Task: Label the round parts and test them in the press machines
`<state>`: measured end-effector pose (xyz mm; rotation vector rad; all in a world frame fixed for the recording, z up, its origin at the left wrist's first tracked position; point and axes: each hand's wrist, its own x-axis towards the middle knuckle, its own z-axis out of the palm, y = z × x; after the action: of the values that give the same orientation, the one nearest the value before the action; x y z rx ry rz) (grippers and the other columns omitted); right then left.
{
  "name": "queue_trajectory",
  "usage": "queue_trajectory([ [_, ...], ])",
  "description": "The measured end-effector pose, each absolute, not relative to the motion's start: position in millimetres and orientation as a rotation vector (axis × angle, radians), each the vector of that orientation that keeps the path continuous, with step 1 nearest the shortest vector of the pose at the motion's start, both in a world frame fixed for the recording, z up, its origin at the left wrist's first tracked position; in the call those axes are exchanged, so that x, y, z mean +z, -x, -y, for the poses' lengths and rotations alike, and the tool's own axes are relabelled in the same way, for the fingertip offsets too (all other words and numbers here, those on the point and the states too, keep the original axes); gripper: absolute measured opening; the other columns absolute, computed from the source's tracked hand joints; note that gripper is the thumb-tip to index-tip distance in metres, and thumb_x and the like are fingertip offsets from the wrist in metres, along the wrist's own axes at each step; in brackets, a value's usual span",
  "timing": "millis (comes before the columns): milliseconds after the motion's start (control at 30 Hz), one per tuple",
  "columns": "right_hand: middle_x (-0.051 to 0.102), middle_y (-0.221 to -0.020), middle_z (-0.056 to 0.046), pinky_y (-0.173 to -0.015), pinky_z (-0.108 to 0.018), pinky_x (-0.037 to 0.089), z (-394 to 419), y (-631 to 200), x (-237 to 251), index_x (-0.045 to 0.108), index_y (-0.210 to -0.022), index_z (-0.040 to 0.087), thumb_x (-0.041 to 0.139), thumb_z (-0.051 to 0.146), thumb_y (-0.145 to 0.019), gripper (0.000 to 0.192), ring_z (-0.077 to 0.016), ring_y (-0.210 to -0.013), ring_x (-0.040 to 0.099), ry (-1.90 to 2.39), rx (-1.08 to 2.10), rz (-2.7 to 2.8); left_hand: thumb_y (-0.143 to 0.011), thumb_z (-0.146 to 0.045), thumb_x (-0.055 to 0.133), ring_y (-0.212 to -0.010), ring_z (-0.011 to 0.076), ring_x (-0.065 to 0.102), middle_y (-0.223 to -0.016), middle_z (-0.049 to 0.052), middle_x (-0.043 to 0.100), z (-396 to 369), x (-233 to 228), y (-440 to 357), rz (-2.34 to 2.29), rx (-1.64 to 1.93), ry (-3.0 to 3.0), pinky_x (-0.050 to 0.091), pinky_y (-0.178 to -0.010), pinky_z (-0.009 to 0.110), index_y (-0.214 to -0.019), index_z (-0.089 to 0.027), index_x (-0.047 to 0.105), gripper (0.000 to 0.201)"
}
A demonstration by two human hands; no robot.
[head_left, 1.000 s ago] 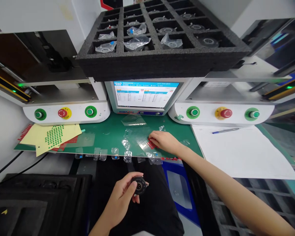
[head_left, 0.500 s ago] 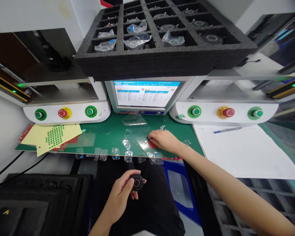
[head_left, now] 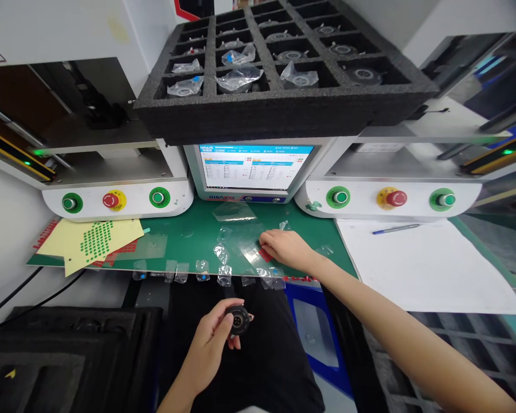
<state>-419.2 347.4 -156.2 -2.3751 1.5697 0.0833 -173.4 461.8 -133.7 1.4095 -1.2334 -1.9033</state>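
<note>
My left hand (head_left: 210,338) is closed around a small round black part (head_left: 239,320) with metal pins at its centre, held above my lap. The part's face is turned up, with my thumb on its rim. On the green mat (head_left: 189,229), my right hand (head_left: 288,248) rests with its fingers curled and pressed together. They touch a clear sheet with red stickers (head_left: 265,254); whatever the fingertips may pinch is hidden. Several small clear film pieces (head_left: 224,276) hang along the mat's front edge, some with blue dots.
A black foam tray (head_left: 284,109) of round parts, some in clear bags, stands above the monitor (head_left: 253,169). Button panels (head_left: 116,201) flank the screen. Yellow sticker sheets (head_left: 73,241) lie left; a pen (head_left: 395,229) lies on white paper (head_left: 430,269) at right. Foam trays (head_left: 69,327) stand lower left.
The view has shifted slightly. Both hands stay almost where they were, the left still holding the round black part and the right still at the red stickers.
</note>
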Motion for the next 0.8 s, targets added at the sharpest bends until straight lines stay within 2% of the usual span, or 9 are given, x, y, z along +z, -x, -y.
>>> queue_trajectory([
  [133, 0.068, -0.099, -0.006, -0.061, -0.026, 0.032, -349, 419, -156, 0.059, -0.114, 0.017, 0.042, 0.019, -0.096, 0.024, -0.0181, -0.089, 0.061, 2.374, 0.055, -1.582, -0.088, -0.059, 0.051, -0.061, 0.0103, 0.055, -0.102, 0.010, 0.070, -462, -133, 173, 1.220, -1.894, -1.418, 0.045, -0.061, 0.024, -0.117, -0.016, 0.060, 0.053],
  [400, 0.069, -0.095, -0.006, -0.062, -0.025, 0.034, -351, 420, -163, 0.066, -0.095, 0.018, 0.048, 0.018, -0.094, 0.018, -0.0172, -0.088, 0.062, 2.371, -0.037, -1.587, -0.088, -0.058, 0.052, -0.061, 0.0102, 0.056, -0.102, 0.011, 0.071, -461, -133, 174, 1.211, -1.899, -1.401, 0.046, -0.060, 0.023, -0.117, -0.016, 0.061, 0.052],
  [633, 0.072, -0.088, -0.006, -0.064, -0.027, 0.041, -360, 427, -161, 0.064, -0.088, 0.017, 0.051, 0.020, -0.093, 0.015, -0.0187, -0.082, 0.066, 2.297, -0.237, -1.701, -0.082, -0.049, 0.066, -0.057, 0.0104, 0.057, -0.097, 0.013, 0.072, -466, -135, 170, 1.062, -1.955, -1.261, 0.047, -0.056, 0.023, -0.117, -0.014, 0.062, 0.049],
  [700, 0.072, -0.086, -0.007, -0.064, -0.028, 0.045, -377, 424, -152, 0.063, -0.089, 0.017, 0.049, 0.023, -0.094, 0.016, -0.0190, -0.079, 0.067, 2.204, -0.510, -1.772, -0.082, -0.046, 0.067, -0.057, 0.0108, 0.058, -0.098, 0.014, 0.072, -469, -131, 171, 1.050, -1.927, -1.235, 0.048, -0.056, 0.024, -0.119, -0.014, 0.061, 0.049],
  [800, 0.070, -0.074, -0.003, -0.062, -0.027, 0.051, -419, 406, -137, 0.059, -0.087, 0.020, 0.052, 0.028, -0.093, 0.012, -0.0159, -0.065, 0.067, 1.795, -1.201, -1.718, -0.086, -0.043, 0.063, -0.063, 0.0114, 0.061, -0.103, 0.013, 0.070, -477, -124, 175, 1.087, -1.786, -1.261, 0.051, -0.062, 0.025, -0.125, -0.016, 0.059, 0.047],
])
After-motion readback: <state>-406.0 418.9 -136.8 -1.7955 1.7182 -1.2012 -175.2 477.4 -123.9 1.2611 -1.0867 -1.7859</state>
